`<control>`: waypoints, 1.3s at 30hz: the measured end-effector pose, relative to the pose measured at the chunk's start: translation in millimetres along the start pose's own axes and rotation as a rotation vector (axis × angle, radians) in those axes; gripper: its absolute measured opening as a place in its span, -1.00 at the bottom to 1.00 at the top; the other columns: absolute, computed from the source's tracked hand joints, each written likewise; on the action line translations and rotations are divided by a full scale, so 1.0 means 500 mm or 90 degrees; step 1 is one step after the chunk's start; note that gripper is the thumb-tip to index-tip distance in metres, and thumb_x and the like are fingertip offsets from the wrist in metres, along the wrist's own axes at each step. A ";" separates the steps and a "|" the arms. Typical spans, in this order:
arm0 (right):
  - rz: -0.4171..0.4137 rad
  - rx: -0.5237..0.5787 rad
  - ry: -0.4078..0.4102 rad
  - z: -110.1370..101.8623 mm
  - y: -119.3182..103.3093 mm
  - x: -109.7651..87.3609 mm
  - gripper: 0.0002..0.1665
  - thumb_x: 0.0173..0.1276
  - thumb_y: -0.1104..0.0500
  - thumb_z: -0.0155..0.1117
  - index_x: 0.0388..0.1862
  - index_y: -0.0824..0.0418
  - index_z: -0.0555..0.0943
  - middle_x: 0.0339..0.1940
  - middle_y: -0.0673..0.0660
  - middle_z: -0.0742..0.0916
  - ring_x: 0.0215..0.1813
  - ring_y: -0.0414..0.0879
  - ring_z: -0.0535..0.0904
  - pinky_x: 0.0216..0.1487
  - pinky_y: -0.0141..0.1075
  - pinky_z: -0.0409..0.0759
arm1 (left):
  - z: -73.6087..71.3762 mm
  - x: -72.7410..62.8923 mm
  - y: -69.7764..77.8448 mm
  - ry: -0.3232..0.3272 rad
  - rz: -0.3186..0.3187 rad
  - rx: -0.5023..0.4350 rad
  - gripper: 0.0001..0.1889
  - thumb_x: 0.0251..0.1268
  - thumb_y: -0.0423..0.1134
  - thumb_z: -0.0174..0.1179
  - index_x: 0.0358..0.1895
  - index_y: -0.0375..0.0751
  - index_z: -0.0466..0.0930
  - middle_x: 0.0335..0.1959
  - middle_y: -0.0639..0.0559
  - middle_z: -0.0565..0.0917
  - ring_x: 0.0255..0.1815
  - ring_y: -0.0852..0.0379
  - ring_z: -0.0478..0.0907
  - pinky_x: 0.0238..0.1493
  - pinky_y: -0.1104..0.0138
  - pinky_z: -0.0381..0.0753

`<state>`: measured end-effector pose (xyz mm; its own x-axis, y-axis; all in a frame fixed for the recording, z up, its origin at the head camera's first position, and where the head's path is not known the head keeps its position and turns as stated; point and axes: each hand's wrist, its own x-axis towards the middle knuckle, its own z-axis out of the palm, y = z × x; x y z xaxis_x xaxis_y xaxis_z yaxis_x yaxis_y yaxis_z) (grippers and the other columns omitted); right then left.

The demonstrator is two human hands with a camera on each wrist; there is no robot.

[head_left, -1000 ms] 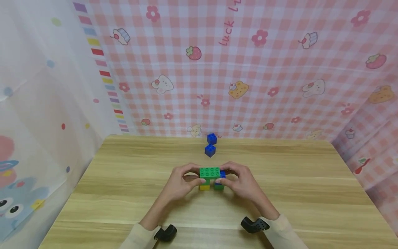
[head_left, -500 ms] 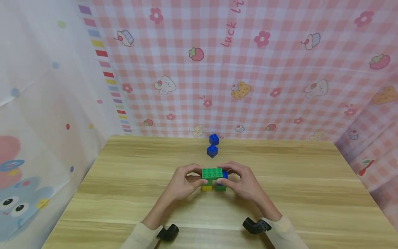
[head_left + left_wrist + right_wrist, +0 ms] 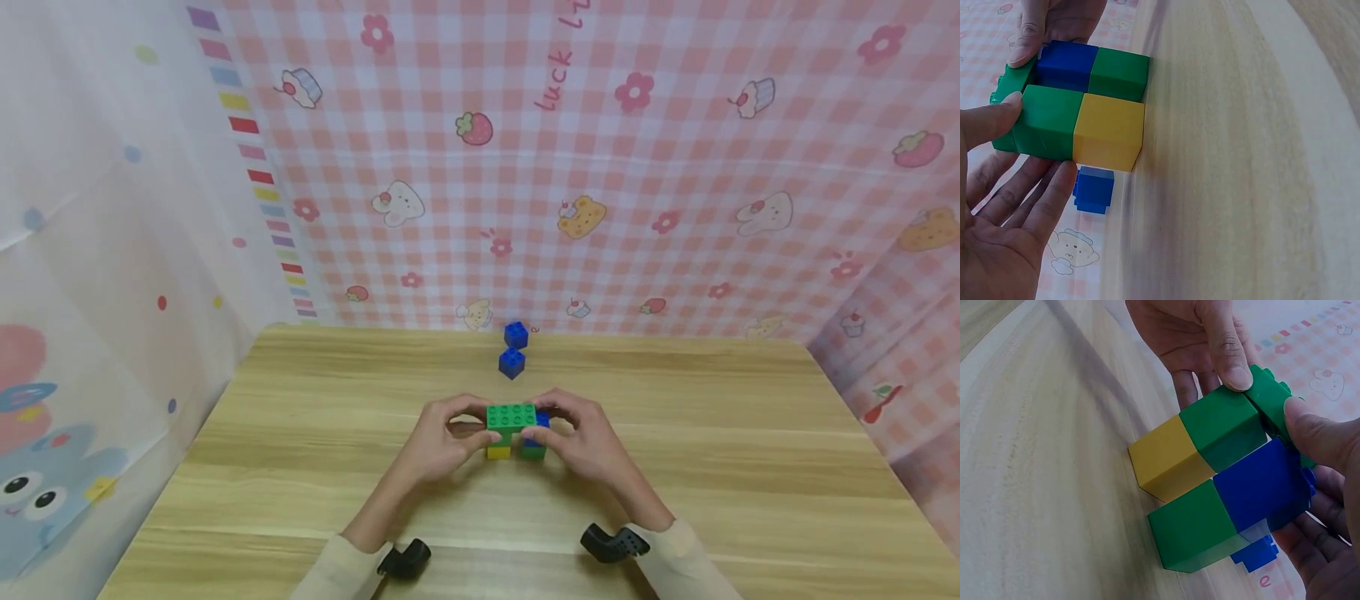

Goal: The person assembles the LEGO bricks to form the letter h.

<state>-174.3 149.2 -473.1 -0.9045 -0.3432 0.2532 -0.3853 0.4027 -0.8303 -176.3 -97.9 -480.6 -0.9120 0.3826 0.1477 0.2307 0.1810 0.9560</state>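
Observation:
A long green building brick (image 3: 512, 415) with studs on top bridges two short stacks. The left stack has a green block (image 3: 1047, 122) over a yellow block (image 3: 1109, 131); in the right stack a blue block (image 3: 1260, 481) sits over a green block (image 3: 1194, 531). My left hand (image 3: 446, 439) grips the left end, its thumb at the seam between the long brick and the green block. With the thumb on the long brick's near side, my right hand (image 3: 576, 437) holds the right end, fingers behind. In the right wrist view a thin dark gap shows under the long brick.
Two blue bricks lie behind the build, one (image 3: 512, 363) in front of the other (image 3: 516, 335), near the back edge of the wooden table (image 3: 315, 467). A pink checked cloth (image 3: 480, 183) hangs right behind the table.

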 end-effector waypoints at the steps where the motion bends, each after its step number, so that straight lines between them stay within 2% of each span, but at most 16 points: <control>1: 0.001 0.002 0.001 0.001 0.001 0.000 -0.72 0.33 0.03 0.48 -0.01 0.01 0.72 -0.07 -0.06 0.78 0.00 -0.18 0.70 0.30 0.05 0.68 | 0.000 0.000 0.000 0.000 0.000 0.000 -0.69 0.25 -0.40 0.42 0.06 -0.19 0.69 -0.01 -0.16 0.73 0.09 -0.18 0.71 0.09 0.38 0.75; 7: 0.010 0.017 0.006 0.004 0.004 -0.002 -0.71 0.31 0.04 0.49 -0.01 0.02 0.71 -0.05 -0.03 0.79 0.05 -0.12 0.70 0.34 0.05 0.65 | 0.002 0.000 0.002 0.004 -0.002 0.001 -0.70 0.25 -0.40 0.42 0.05 -0.20 0.70 -0.01 -0.16 0.73 0.08 -0.13 0.71 0.08 0.38 0.76; 12: 0.004 0.001 0.008 0.002 0.003 -0.006 -0.68 0.31 0.06 0.50 0.03 -0.01 0.71 -0.04 -0.05 0.79 0.04 -0.11 0.71 0.27 0.05 0.69 | 0.004 0.001 0.004 0.006 -0.010 0.001 -0.69 0.24 -0.40 0.43 0.05 -0.20 0.70 0.00 -0.14 0.73 0.08 -0.08 0.71 0.08 0.39 0.76; 16: -0.007 -0.008 -0.003 -0.004 0.006 -0.013 -0.56 0.28 0.15 0.54 0.13 -0.04 0.69 -0.02 -0.09 0.77 0.01 -0.06 0.72 0.22 0.08 0.71 | 0.005 0.001 0.009 0.003 -0.012 0.003 -0.69 0.24 -0.41 0.43 0.04 -0.19 0.70 0.00 -0.13 0.73 0.08 -0.06 0.70 0.08 0.38 0.76; 20: -0.008 -0.007 -0.018 -0.007 0.011 -0.015 -0.49 0.28 0.18 0.54 0.21 -0.05 0.67 -0.01 -0.11 0.76 0.01 -0.05 0.72 0.29 0.07 0.67 | 0.004 0.001 0.009 0.004 -0.013 0.003 -0.70 0.25 -0.44 0.41 0.04 -0.19 0.70 0.00 -0.14 0.73 0.07 -0.06 0.70 0.08 0.38 0.76; 27: 0.007 0.005 -0.020 -0.003 0.013 -0.014 -0.53 0.29 0.19 0.52 0.17 -0.04 0.68 -0.01 -0.11 0.76 0.03 -0.05 0.71 0.36 0.11 0.62 | 0.001 0.000 0.006 0.002 -0.010 0.003 -0.70 0.25 -0.45 0.41 0.04 -0.19 0.70 0.00 -0.14 0.73 0.07 -0.06 0.70 0.08 0.38 0.76; 39: 0.007 0.005 -0.029 -0.006 0.013 -0.014 -0.55 0.30 0.17 0.52 0.16 -0.04 0.68 0.00 -0.11 0.76 0.03 -0.08 0.72 0.38 0.12 0.59 | -0.002 0.003 0.002 -0.011 -0.007 -0.004 -0.70 0.25 -0.43 0.41 0.04 -0.21 0.70 0.00 -0.17 0.73 0.09 -0.18 0.71 0.07 0.38 0.76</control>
<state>-171.0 157.1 -478.9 -0.8993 -0.3768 0.2221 -0.3742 0.4000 -0.8367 -177.8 -97.8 -479.2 -0.9087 0.3957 0.1331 0.2187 0.1796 0.9591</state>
